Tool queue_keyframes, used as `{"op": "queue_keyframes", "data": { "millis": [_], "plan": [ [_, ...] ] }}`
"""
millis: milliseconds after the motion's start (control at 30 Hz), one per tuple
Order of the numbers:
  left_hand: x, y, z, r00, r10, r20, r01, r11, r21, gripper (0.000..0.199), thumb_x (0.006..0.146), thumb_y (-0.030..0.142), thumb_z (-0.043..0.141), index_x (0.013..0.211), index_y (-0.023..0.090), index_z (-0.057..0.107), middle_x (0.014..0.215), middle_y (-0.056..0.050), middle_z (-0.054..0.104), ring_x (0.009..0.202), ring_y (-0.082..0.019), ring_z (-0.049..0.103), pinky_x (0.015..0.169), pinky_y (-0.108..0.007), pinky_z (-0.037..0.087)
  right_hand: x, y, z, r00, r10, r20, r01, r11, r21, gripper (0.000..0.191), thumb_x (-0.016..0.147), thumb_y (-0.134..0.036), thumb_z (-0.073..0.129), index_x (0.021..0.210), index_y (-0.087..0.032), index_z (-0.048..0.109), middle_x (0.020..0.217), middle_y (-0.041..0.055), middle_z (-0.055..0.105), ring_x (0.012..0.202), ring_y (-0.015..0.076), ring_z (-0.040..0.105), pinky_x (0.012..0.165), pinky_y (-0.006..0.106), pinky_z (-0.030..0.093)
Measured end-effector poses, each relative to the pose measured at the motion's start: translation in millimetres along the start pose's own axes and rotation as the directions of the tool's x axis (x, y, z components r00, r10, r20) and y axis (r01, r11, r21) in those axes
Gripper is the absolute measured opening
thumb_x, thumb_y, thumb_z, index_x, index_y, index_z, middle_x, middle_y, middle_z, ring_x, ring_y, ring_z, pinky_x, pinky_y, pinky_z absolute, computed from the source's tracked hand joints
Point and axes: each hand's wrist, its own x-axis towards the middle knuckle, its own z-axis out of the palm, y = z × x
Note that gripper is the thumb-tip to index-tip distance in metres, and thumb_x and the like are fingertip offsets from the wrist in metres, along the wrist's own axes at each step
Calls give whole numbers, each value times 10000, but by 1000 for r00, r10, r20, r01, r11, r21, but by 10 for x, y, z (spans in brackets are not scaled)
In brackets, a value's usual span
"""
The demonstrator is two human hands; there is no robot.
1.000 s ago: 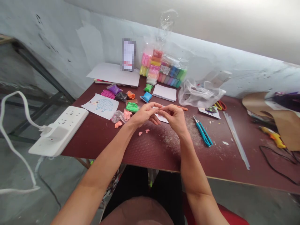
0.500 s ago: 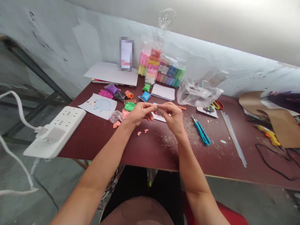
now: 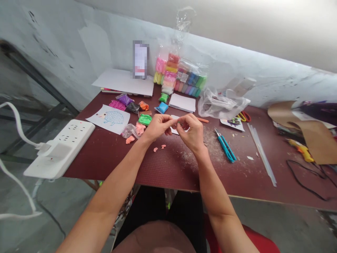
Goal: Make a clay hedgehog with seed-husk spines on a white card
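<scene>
My left hand [image 3: 158, 127] and my right hand [image 3: 191, 129] meet above the middle of the table, thumbs and forefingers pinched tip to tip. A tiny green bit [image 3: 179, 123], which looks like modelling clay, shows between the fingertips; most of it is hidden. Beneath the hands lies a small white card [image 3: 174, 131], largely covered by them. Nearer the front edge are small pink clay pieces [image 3: 155, 149]. Left of my left hand sit an open pack of green clay [image 3: 145, 119] and a lump of pink clay [image 3: 140, 129].
A hedgehog drawing [image 3: 113, 118] lies at left, near a white power strip [image 3: 61, 149]. Clay packs [image 3: 170, 75] stand against the wall, beside a plastic bag [image 3: 221, 104]. On the right are a teal cutter [image 3: 225, 146], glue sticks [image 3: 262, 154] and a yellow glue gun [image 3: 302, 151].
My right fingers have shifted and curled slightly around the tiny green bit. Both hands stay together over the card. The whole view has shifted a little.
</scene>
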Motion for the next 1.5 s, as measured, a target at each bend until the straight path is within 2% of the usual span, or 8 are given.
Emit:
{"op": "queue_keyframes", "data": {
  "millis": [133,233,400,533,667,933,1200,1500],
  "plan": [
    [-2,3,-12,999,48,-5,-48,999,-1,389,815,492,811,731,141,668,614,7,647,477,-71,581,470,-178,455,9,16,7,995,53,-88,-52,998,24,81,814,-171,614,763,-229,591,780,-7,606,646,127,528,639,293,449],
    [-3,13,-67,997,45,-66,-51,994,-93,317,810,440,805,832,144,692,784,-33,745,523,-72,622,495,-187,481,56,71,-66,967,209,-143,-175,960,217,40,837,-266,602,838,-232,625,785,-3,629,628,124,537,599,285,452],
    [9,9,-135,997,6,-73,-24,966,-257,273,788,319,818,981,146,728,914,-43,786,577,-71,647,572,-214,534,111,121,-167,943,325,75,-322,830,456,153,813,-347,620,919,-238,639,862,16,705,635,111,588,583,269,480],
    [18,10,-120,998,-36,-46,21,954,-298,227,856,257,770,1048,139,748,806,-14,740,586,-77,647,591,-224,537,120,144,-209,943,315,110,-330,837,436,108,796,-332,611,780,-225,604,739,3,679,547,89,531,528,254,454],
    [9,43,-96,995,-82,-50,68,969,-237,94,912,234,725,902,141,739,749,-15,707,564,-74,626,568,-225,509,135,232,-337,918,390,66,-375,804,461,230,793,-417,703,882,-206,682,775,29,726,530,94,540,512,262,475],
    [60,-38,-18,985,-133,-111,125,989,-82,217,982,180,605,798,131,710,514,67,458,422,-45,413,427,-192,276,120,326,-271,908,405,105,-413,825,386,321,785,-499,761,705,-202,670,604,7,655,487,96,493,460,246,411],
    [38,-44,-11,984,-160,-72,153,984,-94,150,852,75,703,986,76,770,702,-15,707,547,-66,575,564,-197,505,119,347,-183,886,411,215,-464,790,402,198,721,-316,758,856,-171,759,682,12,690,593,130,570,574,287,478],
    [11,-30,-23,983,-180,-18,180,983,-34,212,899,293,764,796,112,726,717,-64,756,447,-56,545,396,-170,402,71,297,-85,922,366,129,-388,863,324,228,840,-398,689,746,-211,600,629,-17,622,542,99,527,544,258,435]
  ]
}}
